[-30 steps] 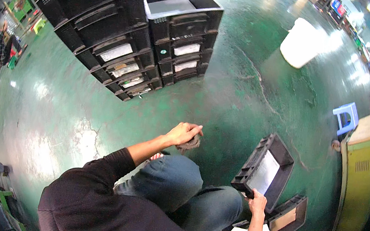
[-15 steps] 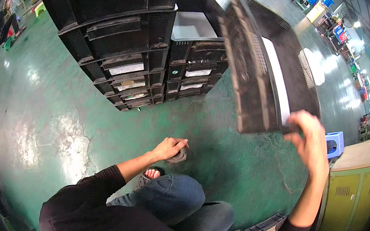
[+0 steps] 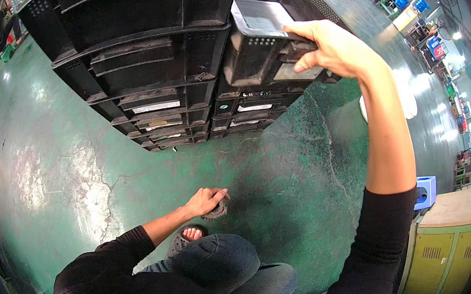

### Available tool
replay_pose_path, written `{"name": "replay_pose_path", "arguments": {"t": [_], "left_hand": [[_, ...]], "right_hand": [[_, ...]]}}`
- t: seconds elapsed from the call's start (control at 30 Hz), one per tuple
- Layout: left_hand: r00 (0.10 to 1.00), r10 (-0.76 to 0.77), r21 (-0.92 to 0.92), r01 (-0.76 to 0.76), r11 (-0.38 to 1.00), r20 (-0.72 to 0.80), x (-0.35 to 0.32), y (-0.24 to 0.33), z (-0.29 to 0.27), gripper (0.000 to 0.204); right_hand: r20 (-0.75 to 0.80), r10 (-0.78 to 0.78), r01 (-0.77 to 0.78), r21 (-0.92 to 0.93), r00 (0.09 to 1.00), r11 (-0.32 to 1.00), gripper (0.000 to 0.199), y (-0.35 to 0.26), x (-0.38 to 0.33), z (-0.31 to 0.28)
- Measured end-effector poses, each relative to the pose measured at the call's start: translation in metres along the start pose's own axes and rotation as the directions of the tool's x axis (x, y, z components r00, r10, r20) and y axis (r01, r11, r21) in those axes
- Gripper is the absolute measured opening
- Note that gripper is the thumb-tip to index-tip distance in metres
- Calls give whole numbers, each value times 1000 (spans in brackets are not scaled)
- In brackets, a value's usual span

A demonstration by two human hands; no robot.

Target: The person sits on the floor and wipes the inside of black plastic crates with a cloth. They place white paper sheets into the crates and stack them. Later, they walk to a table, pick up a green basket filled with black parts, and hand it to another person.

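Note:
My right hand grips the front rim of a black plastic crate, fingers over the edge and thumb below. A pale grey sheet or liner shows inside this crate. It sits on or just above the right-hand stack of black crates; I cannot tell whether it fully rests there. Lower down, my left hand is closed on a dirty grey round thing with a ring-like face, held above the floor near my knee. The hand partly hides that thing.
A taller stack of black crates stands close on the left. A yellow-green metal cabinet is at the right, with a blue plastic holder beside its top. A round white object lies beyond my right forearm. Cracked green floor lies between.
My right hand has swung the tilted crate leftward from the open floor onto or over the right-hand stack. The left hand, still closed on the round thing, has dropped slightly toward me.

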State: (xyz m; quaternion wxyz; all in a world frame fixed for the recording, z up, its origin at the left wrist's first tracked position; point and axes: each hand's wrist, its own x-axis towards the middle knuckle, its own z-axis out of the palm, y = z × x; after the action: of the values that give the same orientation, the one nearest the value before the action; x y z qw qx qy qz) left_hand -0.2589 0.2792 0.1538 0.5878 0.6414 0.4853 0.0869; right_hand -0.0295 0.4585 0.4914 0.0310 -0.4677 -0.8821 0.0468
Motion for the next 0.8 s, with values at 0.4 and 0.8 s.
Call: {"name": "replay_pose_path", "arguments": {"t": [0.4, 0.8], "left_hand": [[999, 28, 35, -29, 999, 36, -6, -9, 19, 44], [808, -289, 505, -11, 863, 513, -9, -78, -22, 40]], "right_hand": [[-157, 124, -163, -266, 980, 950, 79, 8, 33, 33], [-263, 944, -978, 114, -200, -175, 54, -226, -475, 154]]}}
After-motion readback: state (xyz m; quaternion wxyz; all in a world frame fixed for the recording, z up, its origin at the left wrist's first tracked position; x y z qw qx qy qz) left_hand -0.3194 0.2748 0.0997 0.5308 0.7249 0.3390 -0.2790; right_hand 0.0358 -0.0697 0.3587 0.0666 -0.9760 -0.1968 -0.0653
